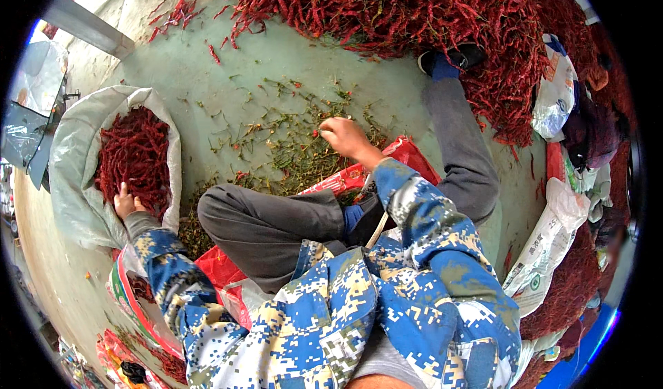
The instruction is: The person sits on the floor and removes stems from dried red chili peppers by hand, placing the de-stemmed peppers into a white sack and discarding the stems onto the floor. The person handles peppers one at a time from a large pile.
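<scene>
My left hand [126,202] reaches to the near edge of a white woven sack [65,147], over the dried red chilies [135,150] that fill its mouth. Its fingers are stretched apart and nothing shows in them. In front of my lap, my right hand [343,139] hovers over a scatter of green chili stems [297,144] on the floor. The fingers of that hand are curled closed. A small red bit shows by the fingertips; whether it is held or lies behind them, I cannot tell.
A large heap of red chilies [387,9] spreads across the far side, touching my outstretched foot [459,59]. Red printed sacking [407,155] lies by my folded leg. White bags [545,244] stand along the right. At far left are a metal post [90,26] and dark equipment [31,126].
</scene>
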A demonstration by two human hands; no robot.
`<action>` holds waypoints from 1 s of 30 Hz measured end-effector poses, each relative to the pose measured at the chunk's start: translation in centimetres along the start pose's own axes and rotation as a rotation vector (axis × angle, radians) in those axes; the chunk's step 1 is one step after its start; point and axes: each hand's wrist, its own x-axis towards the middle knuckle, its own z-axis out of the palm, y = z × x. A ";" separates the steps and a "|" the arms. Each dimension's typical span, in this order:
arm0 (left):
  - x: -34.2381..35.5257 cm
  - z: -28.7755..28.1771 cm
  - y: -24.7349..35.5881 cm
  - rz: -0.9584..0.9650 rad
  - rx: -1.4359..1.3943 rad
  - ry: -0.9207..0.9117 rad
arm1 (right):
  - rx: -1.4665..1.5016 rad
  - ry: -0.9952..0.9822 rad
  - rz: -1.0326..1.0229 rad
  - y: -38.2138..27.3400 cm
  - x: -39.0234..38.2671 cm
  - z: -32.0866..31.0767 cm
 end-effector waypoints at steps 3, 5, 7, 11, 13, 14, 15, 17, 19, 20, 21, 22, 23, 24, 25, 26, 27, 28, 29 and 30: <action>-8.9 2.9 -1.3 0.162 -0.134 -0.254 | -0.277 -0.065 0.070 -1.5 2.1 2.4; -15.3 4.7 -0.6 0.156 -0.208 -0.443 | -0.356 -0.136 0.128 -1.2 2.8 3.2; -20.8 6.3 0.5 0.154 -0.161 -0.583 | -0.334 -0.167 0.141 -0.4 3.0 3.4; -28.8 9.1 1.4 0.148 -0.051 -0.747 | 0.032 -0.125 0.188 1.1 1.6 2.2; -31.6 10.2 0.8 0.146 -0.079 -0.839 | 0.273 -0.061 0.280 1.3 0.1 1.1; -32.9 10.8 0.3 0.123 -0.100 -0.901 | 0.524 -0.031 0.282 1.0 -0.6 0.6; -33.9 11.6 -0.3 0.068 -0.085 -0.947 | 0.649 -0.024 0.254 0.8 -1.2 0.0; -36.0 13.1 -1.5 -0.031 -0.032 -1.021 | 0.853 -0.045 0.296 0.4 -2.4 -1.6; -38.1 14.2 -2.8 -0.104 -0.055 -1.089 | 0.982 -0.021 0.370 -0.5 -3.6 -2.8; -39.1 14.6 -3.4 -0.188 -0.072 -1.115 | 1.070 0.001 0.407 -1.2 -4.1 -3.2; -39.9 15.0 -3.9 -0.281 -0.064 -1.154 | 1.150 0.032 0.458 -2.2 -4.5 -3.5; -40.6 15.2 -4.4 -0.391 -0.168 -1.204 | 1.104 0.085 0.401 -3.5 -4.9 -3.4; -41.2 15.4 -4.8 -0.495 -0.246 -1.232 | 0.971 0.130 0.391 -5.1 -5.3 -3.1; -41.5 15.6 -5.3 -0.641 -0.281 -1.236 | 0.881 0.080 0.243 -6.8 -5.9 -2.6; -41.7 15.8 -5.7 -0.765 -0.319 -1.232 | 0.731 0.026 0.240 -8.6 -6.4 -2.2; -41.6 16.0 -6.1 -0.870 -0.474 -1.325 | 0.603 0.047 -0.078 -10.1 -6.8 -2.1; -41.5 16.1 -6.5 -0.945 -0.599 -1.349 | 0.445 0.061 -0.315 -11.3 -6.9 -1.9; -40.7 15.9 -6.5 -0.978 -0.612 -1.318 | 0.404 0.037 -0.356 -11.8 -6.8 -1.9; -39.8 15.6 -6.4 -1.022 -0.642 -1.279 | 0.364 0.123 -0.363 -11.9 -6.3 -1.8; -38.7 15.3 -6.1 -0.980 -0.606 -1.213 | 0.445 0.117 -0.247 -11.1 -5.8 -2.0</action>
